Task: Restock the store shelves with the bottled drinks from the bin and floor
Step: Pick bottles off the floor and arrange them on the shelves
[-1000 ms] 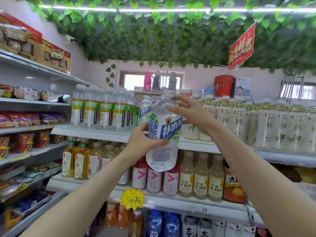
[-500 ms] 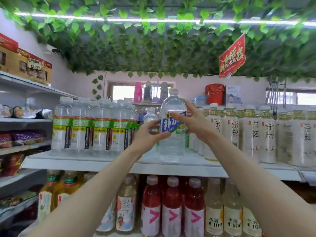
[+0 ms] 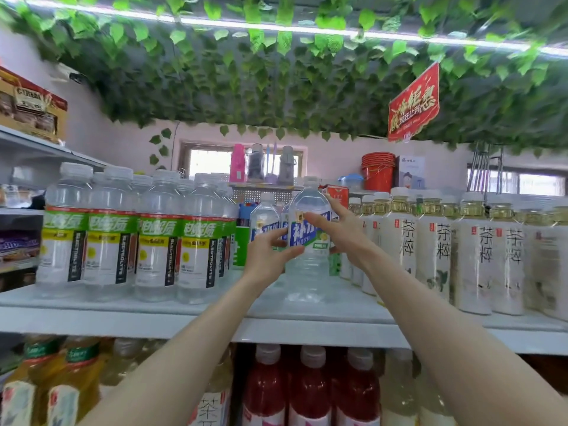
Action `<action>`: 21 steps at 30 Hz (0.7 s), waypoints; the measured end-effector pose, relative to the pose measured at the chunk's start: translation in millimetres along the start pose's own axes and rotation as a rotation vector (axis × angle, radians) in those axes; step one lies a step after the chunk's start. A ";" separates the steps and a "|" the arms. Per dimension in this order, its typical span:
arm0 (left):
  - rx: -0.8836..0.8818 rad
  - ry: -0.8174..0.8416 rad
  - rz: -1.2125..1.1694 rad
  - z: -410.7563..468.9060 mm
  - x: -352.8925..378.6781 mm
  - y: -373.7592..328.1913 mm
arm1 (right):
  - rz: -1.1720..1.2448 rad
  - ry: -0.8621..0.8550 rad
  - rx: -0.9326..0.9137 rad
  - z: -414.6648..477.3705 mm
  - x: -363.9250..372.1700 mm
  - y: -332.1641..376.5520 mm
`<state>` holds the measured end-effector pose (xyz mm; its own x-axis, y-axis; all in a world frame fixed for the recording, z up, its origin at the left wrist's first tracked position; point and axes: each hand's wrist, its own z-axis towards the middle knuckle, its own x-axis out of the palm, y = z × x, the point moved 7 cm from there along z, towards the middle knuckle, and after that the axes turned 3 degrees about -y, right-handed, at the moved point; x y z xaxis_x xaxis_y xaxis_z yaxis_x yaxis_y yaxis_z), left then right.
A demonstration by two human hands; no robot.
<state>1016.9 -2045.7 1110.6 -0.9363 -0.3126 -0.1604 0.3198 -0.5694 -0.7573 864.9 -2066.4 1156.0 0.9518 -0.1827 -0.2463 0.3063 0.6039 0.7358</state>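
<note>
Both the left hand (image 3: 270, 255) and right hand (image 3: 341, 230) clasp the clear plastic blue-labelled bottle (image 3: 308, 259), apparently set on the white upper shelf (image 3: 92, 321) between green-labelled bottles (image 3: 113, 235) and pale tea bottles (image 3: 442, 250); only letting go seems left, with the bin unseen.

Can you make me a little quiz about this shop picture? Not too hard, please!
1. True or false: only one hand holds the blue-label bottle.
2. Which drinks stand just left of it? A cola cans, B green-label bottles, C milk cartons.
3. Fill in: the red drinks stand ___ the shelf that the bottle is on.

Key:
1. False. The left hand and the right hand both hold it.
2. B.
3. below.
</note>
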 end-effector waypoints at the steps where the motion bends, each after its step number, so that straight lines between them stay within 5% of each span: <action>1: -0.005 -0.009 0.006 0.8 0.7 1.9 | -0.006 -0.008 0.002 0.6 0.1 -2.5; 14: -0.152 0.038 -0.126 -32.2 9.3 8.4 | 0.185 0.203 0.237 -52.7 4.9 -44.0; 21: -0.320 0.058 -0.259 -33.7 23.4 17.9 | 0.285 0.182 0.294 -56.8 13.2 -48.9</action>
<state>995.8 -2037.6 1071.9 -0.9894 -0.1412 0.0326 0.0199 -0.3554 -0.9345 861.6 -2054.3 1080.9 0.9889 0.1142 -0.0954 0.0483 0.3597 0.9318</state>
